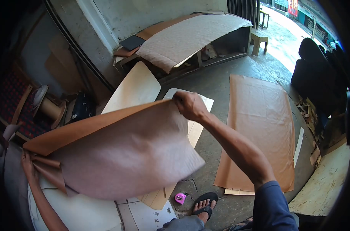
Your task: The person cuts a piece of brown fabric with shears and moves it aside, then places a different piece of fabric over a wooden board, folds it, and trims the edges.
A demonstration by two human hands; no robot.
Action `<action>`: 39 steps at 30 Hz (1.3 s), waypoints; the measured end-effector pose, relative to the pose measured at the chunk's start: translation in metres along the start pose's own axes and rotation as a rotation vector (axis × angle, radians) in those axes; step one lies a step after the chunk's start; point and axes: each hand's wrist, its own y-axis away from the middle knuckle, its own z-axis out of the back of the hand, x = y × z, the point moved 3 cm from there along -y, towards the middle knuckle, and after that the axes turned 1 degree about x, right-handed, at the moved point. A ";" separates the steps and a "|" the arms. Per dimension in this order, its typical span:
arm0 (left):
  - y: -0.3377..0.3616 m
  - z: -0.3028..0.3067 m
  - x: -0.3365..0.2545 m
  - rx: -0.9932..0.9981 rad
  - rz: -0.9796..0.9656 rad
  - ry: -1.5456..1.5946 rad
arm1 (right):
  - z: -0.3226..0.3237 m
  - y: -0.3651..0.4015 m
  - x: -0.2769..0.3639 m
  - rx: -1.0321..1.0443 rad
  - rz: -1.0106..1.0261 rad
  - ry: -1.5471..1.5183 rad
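A large sheet of brown leatherette (125,154) hangs in the air between my two hands, its pale underside towards me and its tan face folded over along the top. My right hand (189,106) is closed on its upper right corner. At the far left, my left hand (27,166) grips the other end, where the material bunches into folds. The lower right corner of the sheet hangs loose. Below and partly hidden by it are a white padded surface (90,215) and a light wooden board (153,198).
Another tan leatherette sheet (259,131) lies on the floor at right. A pink tape measure (180,198) sits near my sandalled foot (205,204). At the back, a low bench (225,63) carries more sheets. A black seat (313,73) and scraps (309,115) stand far right.
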 end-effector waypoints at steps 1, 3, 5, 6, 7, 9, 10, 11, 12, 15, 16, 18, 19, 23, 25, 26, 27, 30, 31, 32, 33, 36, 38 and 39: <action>0.006 0.015 -0.008 -0.095 -0.096 -0.004 | 0.029 -0.015 0.021 -0.178 0.100 -0.047; 0.040 0.043 -0.015 -0.212 -0.138 0.154 | 0.081 -0.016 0.062 -0.395 0.242 -0.113; 0.107 -0.001 -0.041 -0.017 -0.179 0.313 | 0.110 -0.003 0.072 -0.397 0.251 -0.120; 0.140 -0.042 -0.056 0.202 -0.267 0.314 | 0.116 0.008 0.068 -0.357 0.218 -0.096; 0.157 -0.035 -0.030 0.133 -0.065 0.257 | 0.110 0.017 0.051 -0.300 0.119 -0.109; 0.189 -0.059 0.010 0.082 0.083 -0.024 | 0.089 0.033 0.007 -0.207 0.110 -0.028; 0.211 -0.098 0.016 0.099 0.025 -0.245 | 0.074 0.037 -0.017 -0.123 0.103 0.051; 0.227 -0.118 0.037 0.102 0.043 -0.235 | 0.062 0.034 -0.039 -0.126 0.108 0.050; 0.241 -0.140 0.058 0.147 0.024 -0.219 | 0.049 0.031 -0.061 -0.125 0.115 0.101; 0.277 -0.224 0.114 0.262 0.048 -0.472 | 0.001 0.034 -0.129 -0.136 0.145 0.271; 0.288 -0.249 0.147 0.336 0.066 -0.522 | -0.007 0.032 -0.145 -0.151 0.177 0.391; 0.309 -0.309 0.176 0.465 0.046 -0.590 | -0.016 0.059 -0.157 0.153 -0.213 0.404; 0.324 -0.329 0.193 0.532 0.096 -0.622 | -0.020 0.081 -0.161 0.210 -0.264 0.396; 0.351 -0.381 0.235 0.690 0.220 -0.644 | 0.023 0.180 -0.164 0.574 -0.208 0.451; 0.357 -0.391 0.233 0.788 0.290 -0.692 | 0.066 0.252 -0.159 0.771 -0.205 0.470; 0.357 -0.393 0.225 0.863 0.367 -0.759 | 0.093 0.289 -0.151 0.853 -0.253 0.474; 0.351 -0.401 0.197 0.954 0.355 -0.862 | 0.118 0.326 -0.149 0.938 -0.411 0.479; 0.349 -0.440 0.136 1.050 0.146 -1.209 | 0.177 0.443 -0.164 0.863 -0.684 0.468; 0.352 -0.460 0.135 1.006 -0.025 -1.121 | 0.195 0.475 -0.168 0.741 -0.867 0.446; 0.356 -0.486 0.137 1.038 -0.069 -1.102 | 0.208 0.507 -0.171 0.610 -1.046 0.425; 0.362 -0.517 0.135 1.046 -0.051 -0.809 | 0.210 0.536 -0.172 0.581 -1.091 0.425; 0.396 -0.610 0.125 1.129 0.186 -0.207 | 0.212 0.597 -0.180 -0.008 -1.232 0.475; 0.431 -0.655 0.128 1.163 0.399 -0.217 | 0.192 0.623 -0.167 -0.443 -1.330 0.316; 0.447 -0.673 0.141 1.192 0.383 -0.232 | 0.179 0.636 -0.162 -0.536 -1.347 0.285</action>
